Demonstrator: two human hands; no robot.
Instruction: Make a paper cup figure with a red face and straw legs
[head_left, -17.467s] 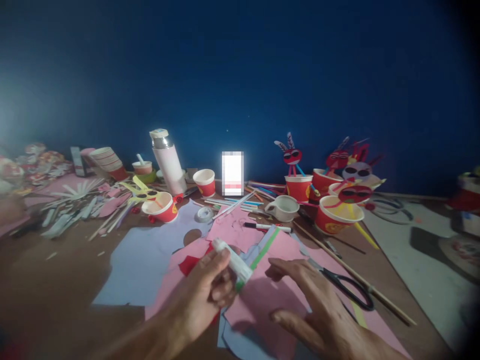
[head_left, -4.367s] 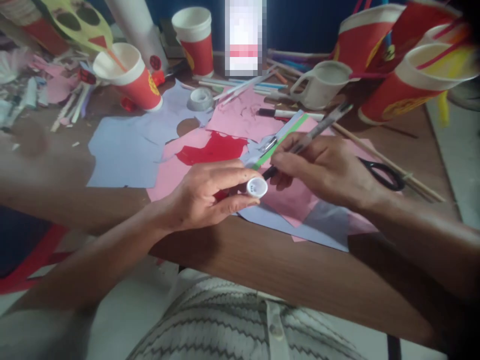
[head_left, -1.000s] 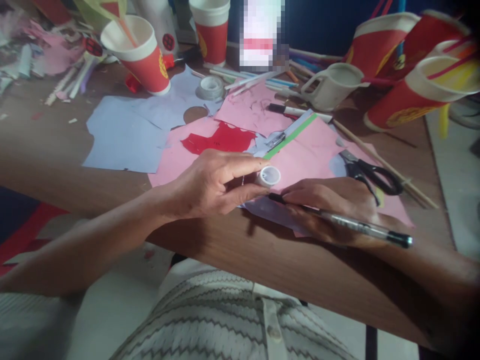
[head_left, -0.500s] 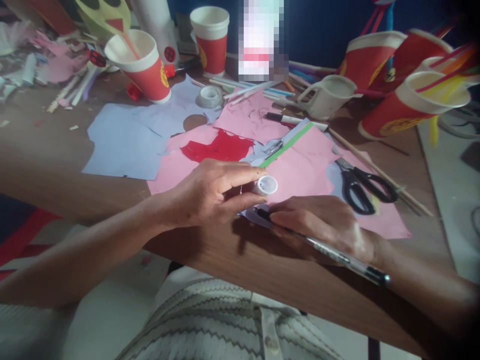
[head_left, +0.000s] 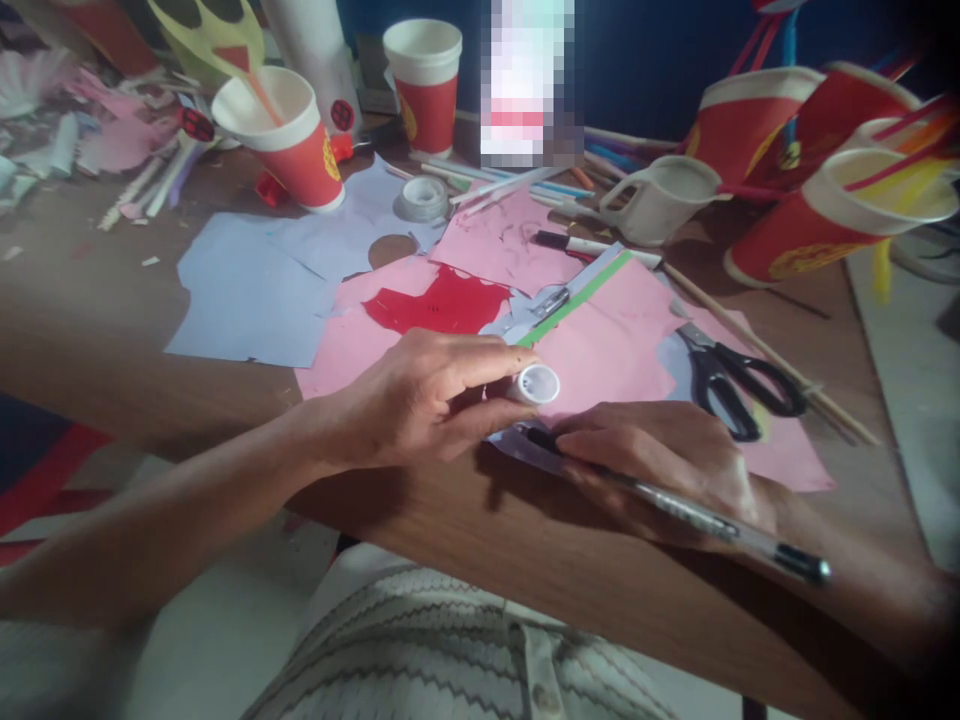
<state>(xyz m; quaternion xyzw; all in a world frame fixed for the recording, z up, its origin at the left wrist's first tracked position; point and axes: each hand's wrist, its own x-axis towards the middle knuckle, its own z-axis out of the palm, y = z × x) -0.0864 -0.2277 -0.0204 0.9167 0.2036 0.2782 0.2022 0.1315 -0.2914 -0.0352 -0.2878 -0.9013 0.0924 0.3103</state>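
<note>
Between the thumb and fingers of my left hand (head_left: pixel 420 395) is a small white cylinder (head_left: pixel 541 385), its round rimmed end turned upward. My right hand (head_left: pixel 664 455) grips a pen (head_left: pixel 712 523) with a clear barrel and black grip. The pen's tip points left, just below the cylinder, over a piece of light blue paper (head_left: pixel 517 447) at the table's near edge. Whether the tip touches the paper I cannot tell. Pink paper (head_left: pixel 615 335) lies beneath and beyond both hands. A red paper cutout (head_left: pixel 442 300) is just past my left hand.
Black-handled scissors (head_left: pixel 739 385) lie right of my right hand, beside a thin wooden stick (head_left: pixel 757 340). Farther back are a tape roll (head_left: pixel 421 200), a marker (head_left: pixel 592 247), a white mug (head_left: pixel 667 200) and several red-and-white paper cups (head_left: pixel 424 100). Paper scraps (head_left: pixel 120 135) cover the back left.
My right hand has shifted slightly right, and the pen's back end has swung right and a little down. My left hand still holds the white cylinder. The whole view has moved slightly.
</note>
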